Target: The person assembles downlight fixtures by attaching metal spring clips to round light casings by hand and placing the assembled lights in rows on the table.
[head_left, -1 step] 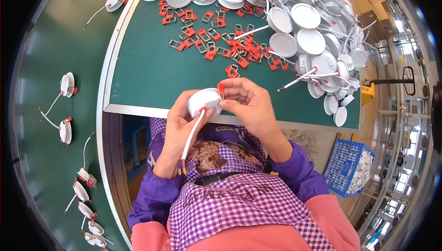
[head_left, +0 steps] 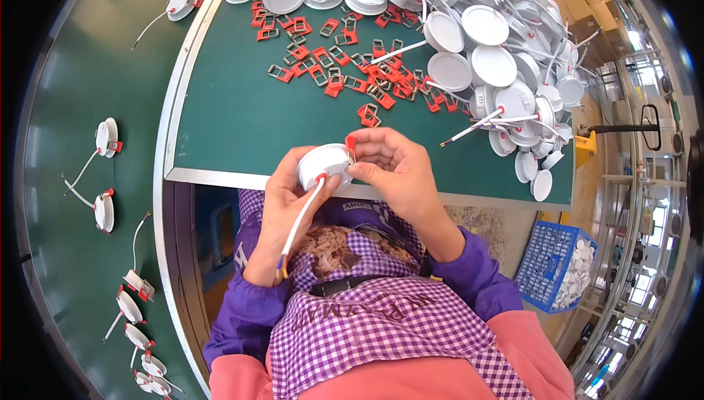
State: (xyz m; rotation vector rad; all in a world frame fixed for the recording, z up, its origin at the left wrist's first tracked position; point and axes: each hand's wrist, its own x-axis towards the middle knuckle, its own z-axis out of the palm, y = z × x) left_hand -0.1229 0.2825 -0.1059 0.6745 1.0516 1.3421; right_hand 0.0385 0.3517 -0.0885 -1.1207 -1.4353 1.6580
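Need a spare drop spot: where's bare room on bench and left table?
Bench: widest patch at left, between metal rim, red clips and left hand; a smaller one between right hand, light heap and rim. Left table: between the top lights and middle pair. Crowded: bench's far side and upper right; left table's near end.

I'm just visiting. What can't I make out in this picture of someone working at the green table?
All in the head view:
- Where the red clip meets the white disc: largely covered by the right hand's fingers, so I can't tell if it's fastened.
- The disc's far side: turned away, partly behind the left hand.
- The disc pile's far end: cut off by the upper edge.
- White pieces in the blue crate: too small to identify.
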